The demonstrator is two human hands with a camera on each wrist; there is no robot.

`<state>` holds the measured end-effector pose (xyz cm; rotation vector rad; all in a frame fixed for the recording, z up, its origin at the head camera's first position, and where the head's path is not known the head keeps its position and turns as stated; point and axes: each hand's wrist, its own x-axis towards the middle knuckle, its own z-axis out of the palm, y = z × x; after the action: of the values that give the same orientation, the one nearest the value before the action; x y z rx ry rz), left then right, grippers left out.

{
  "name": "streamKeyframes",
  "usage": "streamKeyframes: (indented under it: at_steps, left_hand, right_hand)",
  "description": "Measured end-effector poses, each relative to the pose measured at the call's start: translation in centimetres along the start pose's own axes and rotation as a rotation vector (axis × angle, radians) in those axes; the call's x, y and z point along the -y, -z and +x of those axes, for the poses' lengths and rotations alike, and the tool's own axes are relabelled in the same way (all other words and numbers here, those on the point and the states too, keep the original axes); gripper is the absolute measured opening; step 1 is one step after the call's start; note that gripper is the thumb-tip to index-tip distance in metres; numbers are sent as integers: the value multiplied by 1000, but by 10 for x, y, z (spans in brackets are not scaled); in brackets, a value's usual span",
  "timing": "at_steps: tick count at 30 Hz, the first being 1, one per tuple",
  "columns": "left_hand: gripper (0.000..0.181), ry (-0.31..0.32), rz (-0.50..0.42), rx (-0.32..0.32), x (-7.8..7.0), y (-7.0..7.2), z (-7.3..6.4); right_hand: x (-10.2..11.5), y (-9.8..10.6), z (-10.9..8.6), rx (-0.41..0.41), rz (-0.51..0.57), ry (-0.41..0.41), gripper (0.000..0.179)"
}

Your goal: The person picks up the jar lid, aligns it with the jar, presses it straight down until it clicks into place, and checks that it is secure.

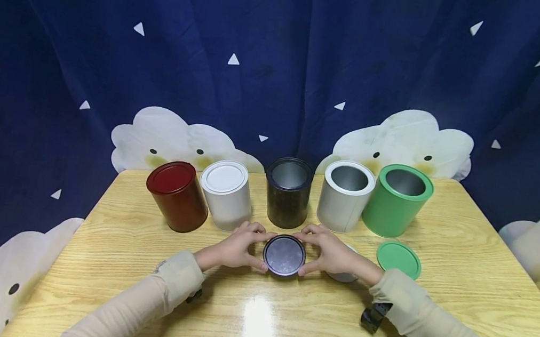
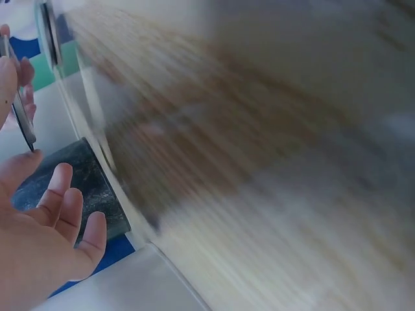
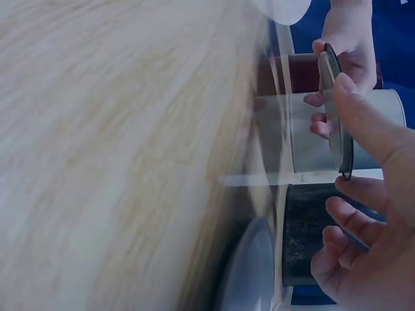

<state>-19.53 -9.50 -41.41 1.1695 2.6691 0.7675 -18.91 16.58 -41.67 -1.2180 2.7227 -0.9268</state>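
Note:
A round black lid (image 1: pixel 284 255) is held between both hands in front of the open black can (image 1: pixel 288 194). My left hand (image 1: pixel 239 244) pinches its left rim with thumb and index finger; my right hand (image 1: pixel 327 251) pinches the right rim the same way. In the right wrist view the lid (image 3: pixel 336 113) stands off the table, seen edge-on, with the right hand (image 3: pixel 373 214) near and the left hand (image 3: pixel 350 48) beyond. The left wrist view shows the left hand (image 2: pixel 48 227) with its other fingers loosely bent. A white lid (image 1: pixel 343 276) lies partly hidden under the right wrist.
Along the back stand a dark red can (image 1: pixel 178 198) and a white can (image 1: pixel 226 197), both lidded. Right of the black can are an open white can (image 1: pixel 344 202) and an open green can (image 1: pixel 394 206). A green lid (image 1: pixel 399 259) lies on the table (image 1: pixel 113 251).

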Motion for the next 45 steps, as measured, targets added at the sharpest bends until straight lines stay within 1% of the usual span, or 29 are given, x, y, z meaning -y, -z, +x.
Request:
streamKeyframes:
  at_steps: [8, 18, 25, 32, 35, 38, 42, 45]
  left_hand:
    - [73, -25, -28, -25, -2, 2, -1]
    - [73, -64, -37, -68, -2, 3, -1]
    - [72, -75, -84, -90, -4, 7, -3]
    - [71, -105, -101, -114, -5, 11, -3]
    - [72, -107, -117, -120, -5, 12, -4]
    - [73, -94, -135, -122, -5, 13, -4]
    - [74, -89, -153, -132, -7, 16, -4]
    - [74, -97, -156, -143, -7, 18, -4]
  right_hand:
    - [1, 4, -1, 1, 42, 7, 77]
    - [1, 7, -1, -28, 50, 40, 75]
    - [5, 12, 0, -55, 72, 68, 75]
    - [9, 16, 0, -77, 73, 65, 74]
    - [11, 17, 0, -81, 66, 58, 74]
    - [12, 19, 0, -88, 70, 57, 73]
    - [14, 21, 1, -107, 81, 74, 73]
    - [15, 23, 2, -118, 77, 85, 74]
